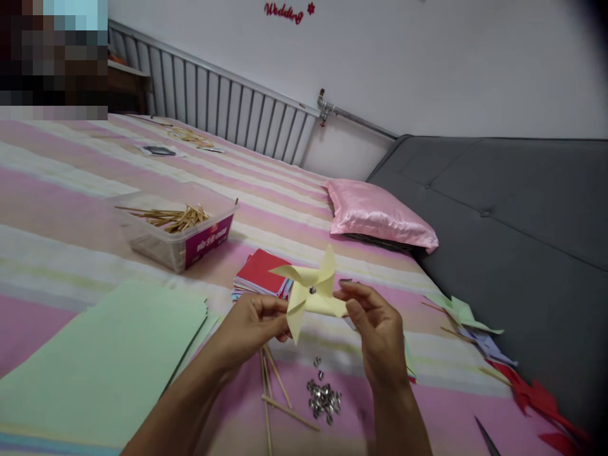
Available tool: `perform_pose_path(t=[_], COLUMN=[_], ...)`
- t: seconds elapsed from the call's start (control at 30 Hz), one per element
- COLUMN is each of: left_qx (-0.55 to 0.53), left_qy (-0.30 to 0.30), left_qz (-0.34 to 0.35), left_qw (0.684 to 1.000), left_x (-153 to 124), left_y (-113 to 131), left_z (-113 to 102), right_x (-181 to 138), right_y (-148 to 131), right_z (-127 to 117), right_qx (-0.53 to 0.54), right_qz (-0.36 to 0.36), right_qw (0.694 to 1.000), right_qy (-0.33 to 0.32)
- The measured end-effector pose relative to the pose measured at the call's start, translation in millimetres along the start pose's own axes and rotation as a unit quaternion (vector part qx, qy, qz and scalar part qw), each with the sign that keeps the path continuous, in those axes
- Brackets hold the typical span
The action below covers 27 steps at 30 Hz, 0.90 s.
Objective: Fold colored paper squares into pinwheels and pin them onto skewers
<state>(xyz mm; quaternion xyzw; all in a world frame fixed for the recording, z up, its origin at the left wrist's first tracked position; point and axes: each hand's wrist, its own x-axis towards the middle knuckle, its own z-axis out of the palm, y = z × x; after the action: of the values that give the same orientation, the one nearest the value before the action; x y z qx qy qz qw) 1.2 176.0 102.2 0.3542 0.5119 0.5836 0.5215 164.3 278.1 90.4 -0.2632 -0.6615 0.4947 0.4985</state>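
Observation:
A pale yellow paper pinwheel [308, 303] with a shiny pin at its centre is held up in front of me. My left hand [259, 322] is closed on its left side, and some of the fingers are hidden behind the paper. With thumb and fingers, my right hand [375, 326] pinches the blade on the right. Below the hands lies a small pile of shiny metal pins [324, 400]. Several thin wooden sticks [289, 411] lie to the left of that pile. Just behind the pinwheel is a stack of coloured paper squares [261, 273], red on top.
A clear plastic box [175, 250] of wooden sticks stands at the left, beyond green paper sheets [109, 361]. Finished-looking pinwheels, including a red one [536, 392], lie along the grey headboard [513, 196]. A dark pointed tip [484, 434] shows at lower right. A pink pillow [380, 212] lies farther back.

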Motion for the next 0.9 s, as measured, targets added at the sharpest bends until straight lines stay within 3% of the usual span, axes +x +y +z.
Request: perform_pose_path(t=[0.23,0.43,0.57,0.9], left_qx=[-0.029,-0.071,-0.084,-0.069], left_qy=[0.032,0.072,0.094,0.071], left_qz=[0.000,-0.022,-0.018,-0.007], left_qw=[0.999,0.995,0.992,0.995], left_x=[0,7,10,9], left_y=[-1,-13,-21,-21], left_z=[0,11,21,25], right_x=[0,-4,-4,1], right_y=[0,1,5,3], right_z=[5,11,15,12], right_qx=[0.049,0.068,0.053,0.106], right_qz=[0.069,0.142,0.153,0.147], right_qw=[0.995,0.987,0.987,0.978], right_qy=[0.057,-0.031,0.015,0.103])
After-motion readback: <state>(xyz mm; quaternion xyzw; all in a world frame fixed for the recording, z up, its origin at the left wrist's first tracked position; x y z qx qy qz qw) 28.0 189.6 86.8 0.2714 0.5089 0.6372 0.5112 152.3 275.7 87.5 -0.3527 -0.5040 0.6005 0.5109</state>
